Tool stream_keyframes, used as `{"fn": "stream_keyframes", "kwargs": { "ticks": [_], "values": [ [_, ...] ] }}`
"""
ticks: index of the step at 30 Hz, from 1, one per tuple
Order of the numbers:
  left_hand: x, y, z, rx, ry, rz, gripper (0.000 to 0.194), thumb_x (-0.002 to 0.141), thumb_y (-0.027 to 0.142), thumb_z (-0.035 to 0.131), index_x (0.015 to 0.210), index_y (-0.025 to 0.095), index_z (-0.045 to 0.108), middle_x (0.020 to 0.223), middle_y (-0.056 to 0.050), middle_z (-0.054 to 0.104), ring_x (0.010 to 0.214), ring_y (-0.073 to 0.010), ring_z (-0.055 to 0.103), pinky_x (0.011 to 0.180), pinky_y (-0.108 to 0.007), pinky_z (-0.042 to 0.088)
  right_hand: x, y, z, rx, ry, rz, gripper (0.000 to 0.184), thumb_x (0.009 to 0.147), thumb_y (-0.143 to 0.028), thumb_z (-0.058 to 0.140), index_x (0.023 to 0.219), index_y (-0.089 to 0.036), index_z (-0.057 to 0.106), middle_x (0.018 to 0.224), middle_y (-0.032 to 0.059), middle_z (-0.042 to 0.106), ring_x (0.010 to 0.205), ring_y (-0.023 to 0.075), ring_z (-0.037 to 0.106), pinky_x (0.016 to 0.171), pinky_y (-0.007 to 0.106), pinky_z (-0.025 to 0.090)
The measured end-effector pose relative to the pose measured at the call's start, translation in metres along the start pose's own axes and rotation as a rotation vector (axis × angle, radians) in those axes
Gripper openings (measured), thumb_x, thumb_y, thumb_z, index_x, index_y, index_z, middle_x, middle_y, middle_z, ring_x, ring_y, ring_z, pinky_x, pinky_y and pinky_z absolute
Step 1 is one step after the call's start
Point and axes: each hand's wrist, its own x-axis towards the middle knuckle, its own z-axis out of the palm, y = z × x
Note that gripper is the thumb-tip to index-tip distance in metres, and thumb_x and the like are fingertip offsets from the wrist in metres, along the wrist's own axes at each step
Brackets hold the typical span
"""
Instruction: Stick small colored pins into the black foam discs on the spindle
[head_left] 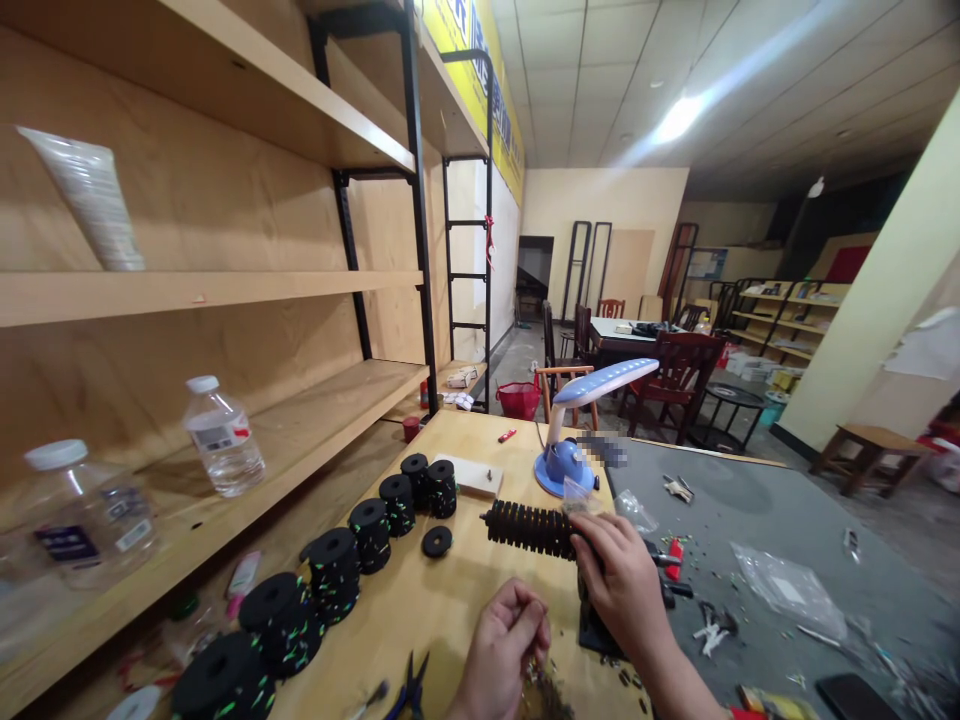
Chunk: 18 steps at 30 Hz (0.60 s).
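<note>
A ribbed row of thin black discs [529,530] sits on a horizontal rod above the table, its tip pointing left. My right hand [619,565] is closed over the right end of this row, with the fingers curled on it. Lower and to the left, my left hand [508,635] is held in a pinch; whatever lies between its fingertips is hidden. Beneath the right hand, part of a black stand [594,630] shows. Small dark bits [551,690] lie beside the left hand.
Several stacks of black discs [335,575] with coloured flecks line the table's left side. A loose disc [437,541] lies nearby. Blue pliers [411,688] rest at the front edge. A blue desk lamp [562,465] stands behind. Plastic bags [787,590] and small tools lie on the grey mat.
</note>
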Motion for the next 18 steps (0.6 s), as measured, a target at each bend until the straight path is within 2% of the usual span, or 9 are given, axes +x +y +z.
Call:
{"fn": "stream_keyframes", "kwargs": {
  "ticks": [3,5,8,10,14,18],
  "values": [
    [-0.005,-0.001,-0.004,-0.031,-0.036,-0.024,0.039,0.064,0.045,0.079,0.069,0.016,0.053,0.047,0.004,0.055,0.039,-0.0045,0.042,0.042,-0.016,0.028,-0.004,-0.02,-0.008,0.026,-0.152,-0.198,0.03,0.088,-0.014,0.048,0.114,-0.024,0.062,0.113,0.0073,0.069,0.096,0.0237,0.061,0.082,0.039,0.051],
    [-0.006,-0.001,-0.009,-0.039,-0.061,-0.027,0.04,0.064,0.045,0.079,0.068,0.016,0.053,0.046,0.004,0.055,0.039,-0.0045,0.042,0.042,-0.016,0.028,-0.007,-0.029,-0.008,0.011,-0.272,-0.312,0.028,0.089,-0.014,0.048,0.112,-0.023,0.061,0.113,0.0077,0.068,0.092,0.0233,0.061,0.077,0.037,0.052],
    [-0.009,-0.002,-0.015,-0.061,-0.086,-0.053,0.041,0.063,0.046,0.08,0.067,0.016,0.051,0.045,0.004,0.055,0.038,-0.0043,0.042,0.041,-0.016,0.027,-0.013,-0.034,-0.003,-0.024,-0.358,-0.387,0.019,0.093,-0.017,0.046,0.104,-0.02,0.061,0.106,0.0084,0.07,0.084,0.0221,0.06,0.071,0.035,0.05],
    [-0.011,-0.001,-0.019,-0.05,-0.099,-0.074,0.042,0.063,0.047,0.08,0.066,0.016,0.052,0.045,0.004,0.056,0.037,-0.0039,0.042,0.04,-0.016,0.025,-0.018,-0.034,0.001,-0.04,-0.37,-0.404,0.02,0.095,-0.018,0.042,0.096,-0.019,0.062,0.095,0.0077,0.07,0.078,0.0204,0.059,0.067,0.033,0.048],
    [-0.019,0.001,-0.029,0.042,-0.063,-0.093,0.043,0.063,0.05,0.078,0.068,0.015,0.054,0.048,0.002,0.059,0.037,-0.0035,0.044,0.041,-0.015,0.027,-0.028,-0.037,0.009,-0.06,-0.323,-0.412,0.034,0.096,-0.014,0.032,0.074,-0.02,0.057,0.066,0.0036,0.061,0.061,0.0177,0.052,0.054,0.029,0.04],
    [-0.029,0.004,-0.046,0.21,-0.034,-0.152,0.046,0.062,0.056,0.075,0.067,0.016,0.055,0.051,0.001,0.061,0.038,-0.0048,0.046,0.039,-0.015,0.027,-0.038,-0.044,0.011,0.035,-0.213,-0.382,0.038,0.096,-0.01,0.025,0.074,-0.02,0.055,0.058,0.0021,0.055,0.055,0.0163,0.048,0.05,0.026,0.037]
  ]
}}
